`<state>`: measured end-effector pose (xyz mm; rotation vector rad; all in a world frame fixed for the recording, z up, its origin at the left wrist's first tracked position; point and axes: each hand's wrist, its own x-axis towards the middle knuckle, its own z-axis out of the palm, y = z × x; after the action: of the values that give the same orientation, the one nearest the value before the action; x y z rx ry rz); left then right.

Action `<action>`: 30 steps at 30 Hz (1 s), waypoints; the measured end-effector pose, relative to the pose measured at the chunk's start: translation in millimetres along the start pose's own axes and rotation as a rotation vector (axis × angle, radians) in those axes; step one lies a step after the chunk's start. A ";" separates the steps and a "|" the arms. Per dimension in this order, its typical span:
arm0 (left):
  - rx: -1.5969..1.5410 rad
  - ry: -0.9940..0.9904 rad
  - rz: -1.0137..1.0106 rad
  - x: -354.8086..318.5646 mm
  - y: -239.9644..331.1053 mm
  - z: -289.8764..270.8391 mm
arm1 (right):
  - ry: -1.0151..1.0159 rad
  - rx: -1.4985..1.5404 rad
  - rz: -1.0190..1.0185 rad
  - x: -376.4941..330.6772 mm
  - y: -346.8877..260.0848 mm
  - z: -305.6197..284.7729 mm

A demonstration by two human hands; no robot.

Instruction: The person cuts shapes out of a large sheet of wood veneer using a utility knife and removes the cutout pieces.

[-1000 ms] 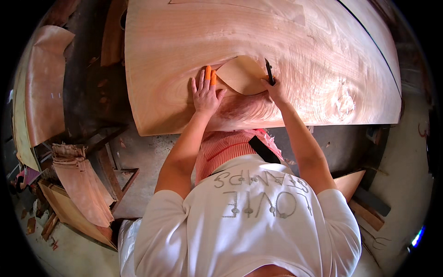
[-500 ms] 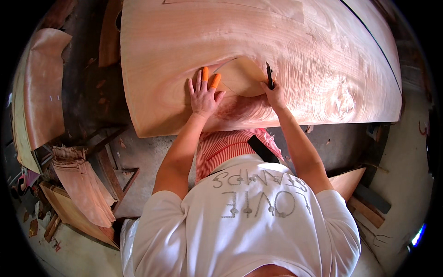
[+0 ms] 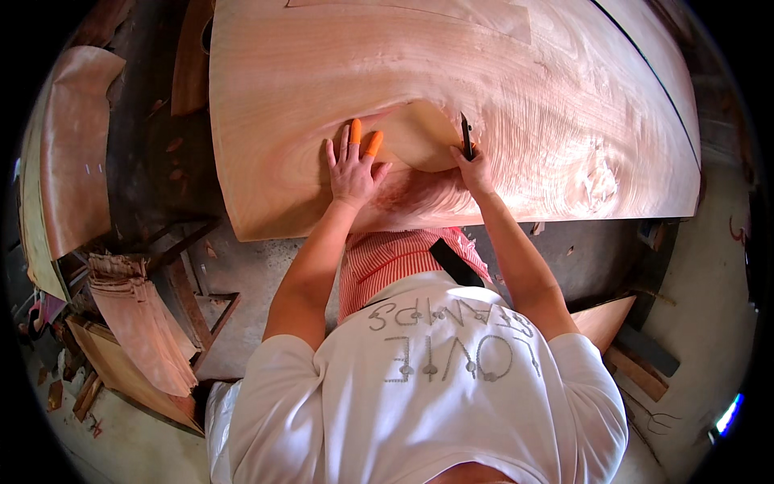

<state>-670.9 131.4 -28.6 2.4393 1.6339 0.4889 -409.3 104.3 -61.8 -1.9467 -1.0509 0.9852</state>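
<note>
A large, pale pinkish wood veneer sheet [image 3: 282, 97] lies before me. On its near half is a smaller, yellowish leaf-shaped veneer piece [image 3: 419, 137]. My left hand [image 3: 353, 176] rests flat with fingers spread, at the left of this piece; orange finger covers [image 3: 355, 131] sit on two of its fingers. At the piece's right end my right hand [image 3: 474, 169] is closed around a black utility knife [image 3: 467, 139], which points away from me. The right thumb is by the edge of the piece; whether it presses on it I cannot tell.
At left, a curled veneer sheet [image 3: 76, 153] and a stack of veneer strips [image 3: 141, 323] stand by a dark metal frame [image 3: 218, 323]. A thin veneer strip [image 3: 419, 14] lies at the sheet's far side. Wood boards [image 3: 637, 371] lie on the floor at right.
My right hand, with the knife, has shifted slightly to the left, and the right end of the leaf-shaped piece sits a little further left. My left hand stays nearly in place.
</note>
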 end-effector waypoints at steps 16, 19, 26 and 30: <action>0.014 0.012 -0.001 -1.0 0.0 3.9 | 0.006 -0.041 -0.016 0.9 -8.9 -1.2; 0.010 0.013 0.001 -0.8 0.5 3.4 | 0.001 -0.066 -0.019 1.9 -6.9 -0.8; 0.022 0.021 0.004 -2.3 1.3 1.9 | 0.166 -0.108 -0.128 -10.0 -21.6 -31.9; 0.000 0.050 0.022 -2.7 3.1 2.2 | 0.239 -0.058 -0.117 -22.7 11.1 -83.3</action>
<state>-668.4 127.9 -30.1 2.4665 1.6277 0.5582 -342.5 61.2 -26.2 -1.9683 -1.0521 0.6462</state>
